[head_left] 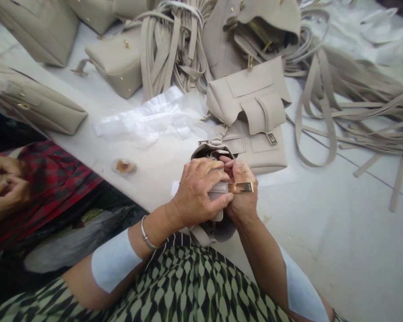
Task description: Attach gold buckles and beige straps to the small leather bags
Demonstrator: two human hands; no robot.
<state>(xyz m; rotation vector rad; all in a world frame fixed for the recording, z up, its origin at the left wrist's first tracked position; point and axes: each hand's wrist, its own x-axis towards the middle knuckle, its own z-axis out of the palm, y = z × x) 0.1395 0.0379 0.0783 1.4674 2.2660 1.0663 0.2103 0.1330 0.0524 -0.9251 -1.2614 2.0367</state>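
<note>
Beige leather: a small bag (211, 151) is up off the table (339, 241), pinned between both hands, close in over the lap.
Left hand (196, 192): curled tight, fingers wrapped over the small bag's tab, thumb pressing down on it.
Right hand (243, 199): closed as well, fingertips tucked at the small bag's mouth, bracing it from the other side.
Gold clasp (241, 187): at the tab's end, lying flat across the right hand's fingers.
Bracelet (147, 235): silver, on the left wrist.
Just beyond the hands: a flap bag (251, 112) lies on the table, its own clasp facing the hands.
Beyond and left of the hands: clear plastic wrap (147, 120), crumpled flat.
Further beyond: a heap of beige straps (174, 49); loose straps (362, 112) trail off beyond the right hand.
Well left of the left hand: another person's hands (2, 183), fingers together, over red plaid cloth (50, 179).
</note>
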